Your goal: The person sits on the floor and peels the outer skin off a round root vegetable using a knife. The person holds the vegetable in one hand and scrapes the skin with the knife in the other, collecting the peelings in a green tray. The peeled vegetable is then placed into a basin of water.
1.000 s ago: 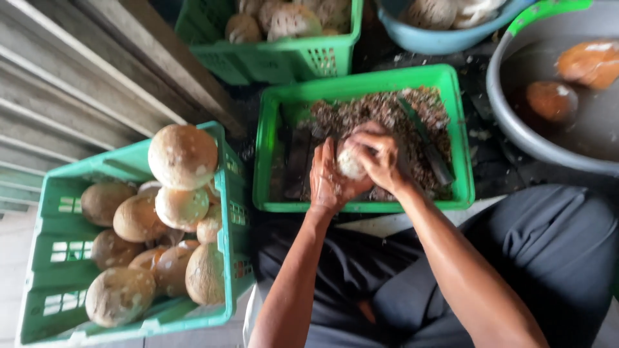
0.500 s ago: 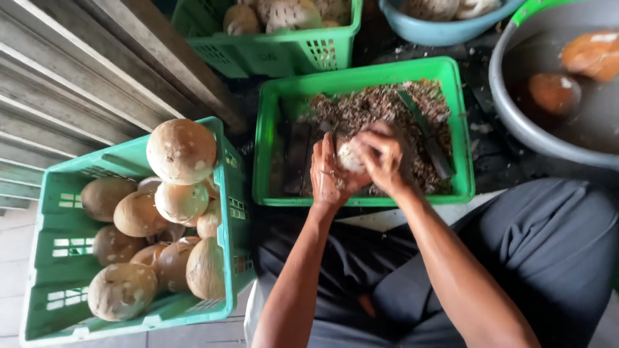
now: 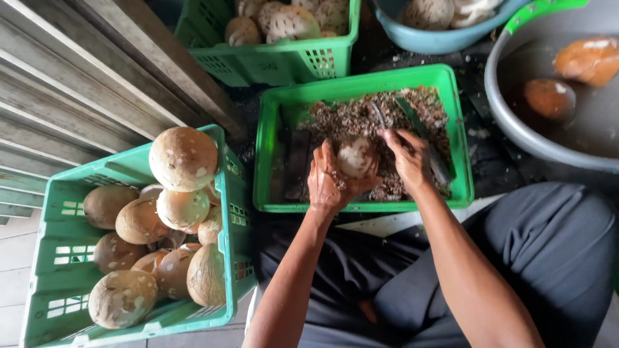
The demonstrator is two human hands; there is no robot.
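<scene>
Hands: my left hand (image 3: pixel 330 183) cups a round, pale, half-peeled coconut (image 3: pixel 356 156); my right hand (image 3: pixel 407 158) grips a dark blade (image 3: pixel 380 117) against it. Both work over a green plastic tray (image 3: pixel 361 200), which catches brown shavings.

Over a green tray (image 3: pixel 459 135) of brown shavings, the left hand (image 3: pixel 332 180) cups a pale peeled coconut (image 3: pixel 356 156) while the right hand (image 3: pixel 407 158) grips a blade (image 3: pixel 380 116) beside it, with a green crate (image 3: pixel 45 258) of brown coconuts (image 3: pixel 183 158) to the left.
</scene>
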